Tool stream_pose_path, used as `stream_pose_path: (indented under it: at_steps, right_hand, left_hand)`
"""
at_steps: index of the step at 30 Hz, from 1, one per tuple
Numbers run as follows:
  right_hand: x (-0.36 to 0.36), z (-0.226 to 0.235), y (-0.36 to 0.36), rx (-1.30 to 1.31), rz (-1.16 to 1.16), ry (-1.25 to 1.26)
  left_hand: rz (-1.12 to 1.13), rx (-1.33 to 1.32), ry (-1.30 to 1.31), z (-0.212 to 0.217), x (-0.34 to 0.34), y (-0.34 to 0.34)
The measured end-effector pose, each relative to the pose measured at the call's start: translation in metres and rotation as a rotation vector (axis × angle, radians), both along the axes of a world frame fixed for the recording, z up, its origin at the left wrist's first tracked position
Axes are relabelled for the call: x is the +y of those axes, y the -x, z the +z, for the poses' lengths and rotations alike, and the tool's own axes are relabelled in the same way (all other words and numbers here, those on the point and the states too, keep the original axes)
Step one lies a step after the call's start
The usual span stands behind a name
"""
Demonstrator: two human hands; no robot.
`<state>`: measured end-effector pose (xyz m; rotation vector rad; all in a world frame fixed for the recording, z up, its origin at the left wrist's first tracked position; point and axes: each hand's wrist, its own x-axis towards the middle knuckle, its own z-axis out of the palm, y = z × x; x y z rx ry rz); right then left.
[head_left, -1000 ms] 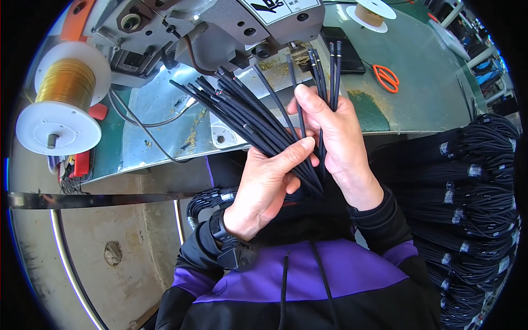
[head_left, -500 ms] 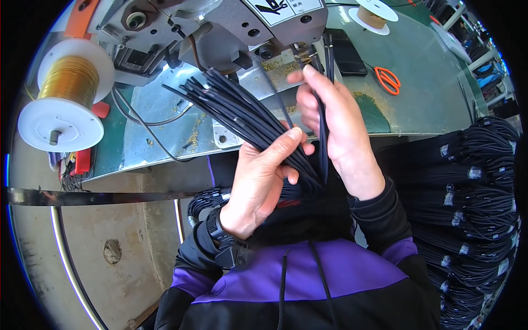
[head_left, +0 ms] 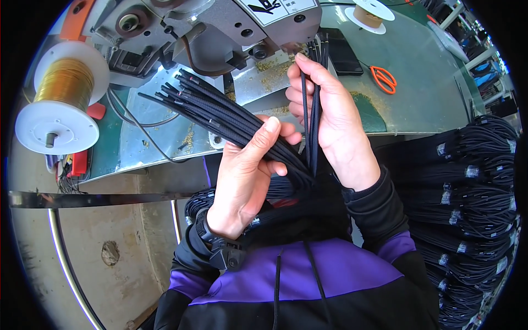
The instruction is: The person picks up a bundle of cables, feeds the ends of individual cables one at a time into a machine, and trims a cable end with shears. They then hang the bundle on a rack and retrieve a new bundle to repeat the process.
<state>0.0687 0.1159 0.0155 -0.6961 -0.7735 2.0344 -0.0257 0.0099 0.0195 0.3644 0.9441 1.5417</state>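
Note:
A thick bundle of black cords lies across my left hand, which grips it with the thumb on top; the cord ends fan out toward the upper left. My right hand is closed around a few black cords that stand nearly upright. Its thumb and forefinger pinch at the top, just below the head of a grey metal machine. Both groups of cords meet below my hands in front of my body. What the right fingertips pinch is partly hidden.
A spool of gold wire stands left of the machine. On the green table lie a dark phone-like slab, orange-handled scissors and a smaller spool. Tied bundles of black cords hang at the right. Golden bits litter the metal plate.
My left hand and its bundle have moved slightly left. A cord that slanted between my hands now stands upright at my right hand, whose fingers have closed in a pinch.

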Motion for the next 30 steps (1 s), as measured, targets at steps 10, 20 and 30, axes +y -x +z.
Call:
stream_pose_path:
  at_steps: [10,20,30]
  right_hand:
    - [-0.042,-0.012,-0.067,-0.648,0.175,-0.757]
    - [-0.062,-0.034,-0.074,-0.818,-0.114,-0.937]
    - [-0.039,-0.024,-0.092,-0.272,-0.138,-0.455]
  left_hand:
    - [-0.07,-0.074,-0.096,-0.019,0.011,0.018]
    - [-0.08,-0.079,-0.068,-0.019,0.008,0.014]
    - [-0.105,-0.087,-0.165,-0.019,0.002,0.024]
